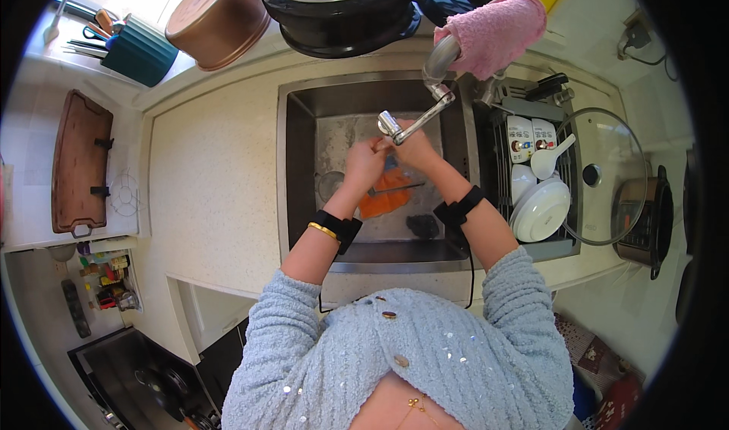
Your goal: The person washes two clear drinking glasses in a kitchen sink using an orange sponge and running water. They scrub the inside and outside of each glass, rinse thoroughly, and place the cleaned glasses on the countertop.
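My left hand (364,161) and my right hand (416,150) meet under the metal faucet spout (392,127), above the stainless steel sink (302,162). Their fingers are bent together, and the spout covers part of the right hand. Whether anything is pinched between them cannot be made out. Below the hands, an orange cloth or bag (390,199) lies on the sink floor, with a small blue patch beside its upper end. A thin dark rod (398,188) crosses the orange piece. Close to the sink's near right corner is a dark scrubber-like lump (422,226).
A round strainer or drain (330,186) shows at the sink's left. To the right, a dish rack (547,249) holds white bowls and plates beside a glass lid (606,202). A pink towel (492,34) wraps the faucet. Behind stand a copper-coloured pot (213,23) and a black cooker (342,23).
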The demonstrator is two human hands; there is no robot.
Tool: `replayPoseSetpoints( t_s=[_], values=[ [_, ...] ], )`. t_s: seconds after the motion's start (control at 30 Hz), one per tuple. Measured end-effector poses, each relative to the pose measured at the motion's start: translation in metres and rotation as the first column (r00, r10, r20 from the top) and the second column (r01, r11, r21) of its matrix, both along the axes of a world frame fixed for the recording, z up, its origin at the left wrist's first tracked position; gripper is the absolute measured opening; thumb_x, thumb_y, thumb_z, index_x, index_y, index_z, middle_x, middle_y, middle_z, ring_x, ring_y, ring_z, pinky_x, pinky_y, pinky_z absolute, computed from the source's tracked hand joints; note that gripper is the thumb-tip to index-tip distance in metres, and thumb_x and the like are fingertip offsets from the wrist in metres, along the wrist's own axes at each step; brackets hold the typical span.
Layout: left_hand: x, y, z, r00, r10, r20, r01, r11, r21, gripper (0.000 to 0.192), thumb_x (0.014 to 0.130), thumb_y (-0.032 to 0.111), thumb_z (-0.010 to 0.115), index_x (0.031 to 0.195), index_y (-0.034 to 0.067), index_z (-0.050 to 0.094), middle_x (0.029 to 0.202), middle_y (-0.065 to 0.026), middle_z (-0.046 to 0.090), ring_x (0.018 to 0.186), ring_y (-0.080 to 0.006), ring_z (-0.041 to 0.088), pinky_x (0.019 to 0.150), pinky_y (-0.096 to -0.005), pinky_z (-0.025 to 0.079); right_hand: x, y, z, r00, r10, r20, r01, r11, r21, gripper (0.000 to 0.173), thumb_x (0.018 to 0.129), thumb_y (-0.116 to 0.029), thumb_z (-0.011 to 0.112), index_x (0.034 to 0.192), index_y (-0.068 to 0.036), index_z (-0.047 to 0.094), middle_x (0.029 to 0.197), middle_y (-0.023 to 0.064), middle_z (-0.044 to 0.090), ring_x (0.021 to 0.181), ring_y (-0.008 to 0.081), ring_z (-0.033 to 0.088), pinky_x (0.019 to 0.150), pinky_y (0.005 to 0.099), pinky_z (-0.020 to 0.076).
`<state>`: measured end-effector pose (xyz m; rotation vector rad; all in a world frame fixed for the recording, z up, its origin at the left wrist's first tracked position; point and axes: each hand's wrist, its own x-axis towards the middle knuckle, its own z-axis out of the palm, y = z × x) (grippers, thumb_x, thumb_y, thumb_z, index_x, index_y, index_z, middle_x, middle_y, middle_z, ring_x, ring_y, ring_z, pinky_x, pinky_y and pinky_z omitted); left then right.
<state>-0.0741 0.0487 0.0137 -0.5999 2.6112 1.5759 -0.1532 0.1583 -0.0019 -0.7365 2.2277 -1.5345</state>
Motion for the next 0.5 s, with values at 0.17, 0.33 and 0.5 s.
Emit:
replayPoseSetpoints(
  t_s=[0.17,0.33,0.5],
  values=[
    [0.006,-0.006,-0.001,0.994,0.078,-0.071,-0.076,0.996,0.038,0.041,0.073,0.03,0.066,0.097,-0.001,0.058,0.079,-0.0109,0.06,0.073,-0.0182,0.057,0.066,-0.0306,0.045,-0.002,-0.001,0.008,0.984,-0.143,0.104,0.166,0.951,-0.261,0.026,0.088,-0.021,0.051,0.074,0.001,0.058,0.061,0.0052,0.055,0.057,0.0114,0.048,0.054,0.0279,0.0399],
    [0.006,0.003,-0.007,0.975,0.068,-0.211,-0.069,0.998,0.003,0.06,0.069,0.033,0.069,0.114,-0.001,0.049,0.101,-0.0172,0.057,0.095,-0.0253,0.055,0.081,-0.0327,0.042,-0.005,0.007,0.015,0.913,-0.218,0.344,0.325,0.9,-0.292,0.029,0.085,-0.024,0.057,0.066,-0.001,0.056,0.059,-0.0022,0.051,0.057,0.0047,0.043,0.052,0.0233,0.0354],
    [0.0,0.006,-0.011,0.977,0.076,-0.199,-0.036,0.98,0.195,0.048,0.071,0.027,0.067,0.108,0.002,0.05,0.099,-0.0167,0.056,0.093,-0.0266,0.054,0.081,-0.0344,0.042,-0.003,0.018,0.01,0.957,-0.217,0.194,0.259,0.939,-0.224,0.026,0.083,-0.023,0.059,0.069,-0.001,0.057,0.059,-0.0011,0.051,0.057,0.0056,0.044,0.052,0.0232,0.0366]
  ],
)
